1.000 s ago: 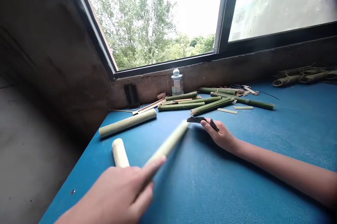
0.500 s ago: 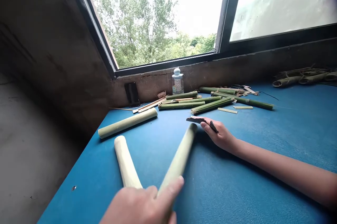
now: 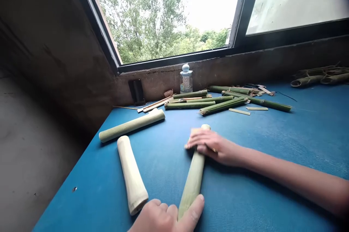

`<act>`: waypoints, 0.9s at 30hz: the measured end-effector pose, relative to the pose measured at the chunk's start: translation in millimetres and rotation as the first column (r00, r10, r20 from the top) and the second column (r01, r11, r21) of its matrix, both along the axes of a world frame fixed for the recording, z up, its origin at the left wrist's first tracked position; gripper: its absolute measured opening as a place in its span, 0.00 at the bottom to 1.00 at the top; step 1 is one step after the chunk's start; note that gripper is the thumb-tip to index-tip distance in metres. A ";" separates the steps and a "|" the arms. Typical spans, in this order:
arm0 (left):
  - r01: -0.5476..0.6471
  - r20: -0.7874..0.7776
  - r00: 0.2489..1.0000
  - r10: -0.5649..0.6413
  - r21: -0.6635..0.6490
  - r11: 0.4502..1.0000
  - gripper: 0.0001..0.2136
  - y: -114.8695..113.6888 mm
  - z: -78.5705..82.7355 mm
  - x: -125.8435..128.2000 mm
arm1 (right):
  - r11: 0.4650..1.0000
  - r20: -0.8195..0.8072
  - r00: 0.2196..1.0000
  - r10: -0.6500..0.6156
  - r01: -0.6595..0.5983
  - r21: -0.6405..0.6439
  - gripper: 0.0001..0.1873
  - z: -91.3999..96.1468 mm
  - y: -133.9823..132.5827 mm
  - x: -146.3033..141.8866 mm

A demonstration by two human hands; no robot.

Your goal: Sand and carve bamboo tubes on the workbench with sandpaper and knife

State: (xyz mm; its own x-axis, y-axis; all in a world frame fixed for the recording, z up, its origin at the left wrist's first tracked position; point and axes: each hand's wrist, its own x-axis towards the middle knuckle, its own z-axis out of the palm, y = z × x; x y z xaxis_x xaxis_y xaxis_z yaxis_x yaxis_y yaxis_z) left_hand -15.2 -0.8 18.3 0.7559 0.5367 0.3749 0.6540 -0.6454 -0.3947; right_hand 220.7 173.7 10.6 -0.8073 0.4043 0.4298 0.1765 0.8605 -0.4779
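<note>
A pale green bamboo tube (image 3: 194, 175) slants away from me over the blue table. My left hand (image 3: 166, 217) is closed round its near end, thumb along the side. Near the far end, my right hand (image 3: 208, 143) is wrapped over the tube, pressing a sheet that looks like sandpaper (image 3: 195, 131), tan on the visible side, against it. This hand is slightly blurred. Left of them lies a whitish bamboo tube (image 3: 131, 170) with a hollow near end. Behind that, another pale green bamboo tube (image 3: 128, 129) lies crosswise.
Several dark green bamboo pieces (image 3: 191, 105) are heaped along the wall, beside a lidded glass jar (image 3: 186, 81). A black phone-like slab (image 3: 136, 92) leans there. Bundled bamboo tubes (image 3: 313, 80) lie far right. Thin strips (image 3: 240, 111) rest mid-table. A window (image 3: 174, 60) is behind.
My right hand has come down from beside the tube's far end and closed over it with the sheet. The tube and my left hand have shifted slightly right.
</note>
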 end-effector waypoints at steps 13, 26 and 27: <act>0.070 0.087 0.994 -0.068 -0.021 0.997 0.24 10.0 -1.6 -3.9 | 0.985 0.047 0.986 0.157 -0.153 -0.080 0.18 6.8 -37.3 -14.7; 0.081 0.023 0.997 -0.079 -0.107 0.991 0.22 10.1 -2.6 -8.6 | 0.985 -0.009 0.990 0.139 -0.139 -0.105 0.17 9.7 -52.2 -22.4; 0.080 0.025 0.997 -0.078 -0.116 0.990 0.23 11.3 -1.0 -7.9 | 0.984 -0.016 0.988 0.151 -0.152 -0.096 0.18 10.3 -50.4 -22.7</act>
